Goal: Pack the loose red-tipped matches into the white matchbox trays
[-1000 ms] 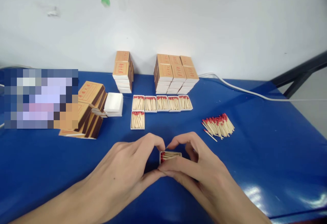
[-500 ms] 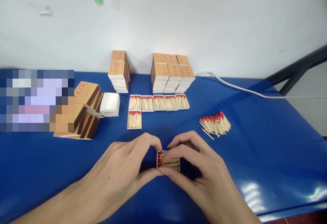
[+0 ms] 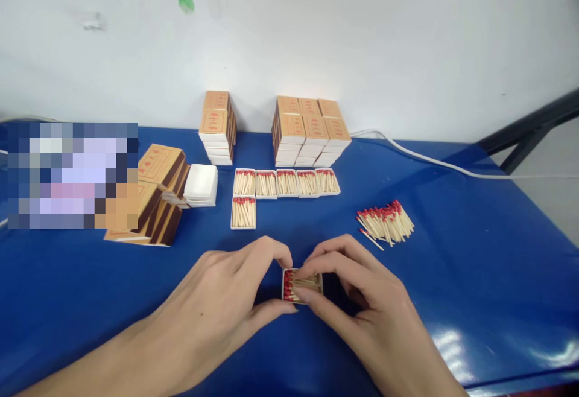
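A pixelated block (image 3: pixel 72 175) hides whatever lies at the far left, including part of the leaning boxes (image 3: pixel 156 204). Fingers (image 3: pixel 316 276) cover much of the match tray (image 3: pixel 298 285). Both forearms run off the near edge.

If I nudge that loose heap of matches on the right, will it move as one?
Probably not: the loose match heap has no wrapper, and one match already lies apart at its edge. The thin round sticks would likely scatter and roll on the glossy blue table. Each looks very light.
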Tool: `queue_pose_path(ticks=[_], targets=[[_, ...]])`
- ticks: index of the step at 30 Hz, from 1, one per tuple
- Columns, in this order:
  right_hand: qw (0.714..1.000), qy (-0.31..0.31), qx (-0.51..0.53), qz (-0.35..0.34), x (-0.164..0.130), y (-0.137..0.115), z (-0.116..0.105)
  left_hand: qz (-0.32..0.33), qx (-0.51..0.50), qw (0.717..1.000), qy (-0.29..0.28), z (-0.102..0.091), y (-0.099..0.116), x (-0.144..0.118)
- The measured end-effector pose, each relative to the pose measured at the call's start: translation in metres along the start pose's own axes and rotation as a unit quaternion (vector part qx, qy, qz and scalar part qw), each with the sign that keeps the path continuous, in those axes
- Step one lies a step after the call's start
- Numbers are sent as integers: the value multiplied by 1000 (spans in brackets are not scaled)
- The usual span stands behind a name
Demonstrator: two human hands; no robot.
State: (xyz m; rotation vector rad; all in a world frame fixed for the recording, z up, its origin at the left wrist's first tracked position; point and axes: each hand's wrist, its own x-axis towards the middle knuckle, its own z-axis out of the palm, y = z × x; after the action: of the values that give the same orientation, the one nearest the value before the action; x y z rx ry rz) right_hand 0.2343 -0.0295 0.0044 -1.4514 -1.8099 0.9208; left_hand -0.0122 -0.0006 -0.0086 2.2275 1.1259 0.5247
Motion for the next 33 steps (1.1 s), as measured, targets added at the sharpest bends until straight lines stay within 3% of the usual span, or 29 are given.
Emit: queue_pose_path(ticks=[8,19,27,33], targets=[[999,23,-10,26,-1,2,5,-2,-17,1000,0,1,-1,3],[998,-31,-4,59,1,6,-5,-5,-19,1000,1,0,0,3],[997,-25,-66,24,-9,7,-10,-17,-19,1000,10,-4,0,4],[990,-75,-117,4,-16,10,-13,-7,-1,1000,24,-7,1,6]])
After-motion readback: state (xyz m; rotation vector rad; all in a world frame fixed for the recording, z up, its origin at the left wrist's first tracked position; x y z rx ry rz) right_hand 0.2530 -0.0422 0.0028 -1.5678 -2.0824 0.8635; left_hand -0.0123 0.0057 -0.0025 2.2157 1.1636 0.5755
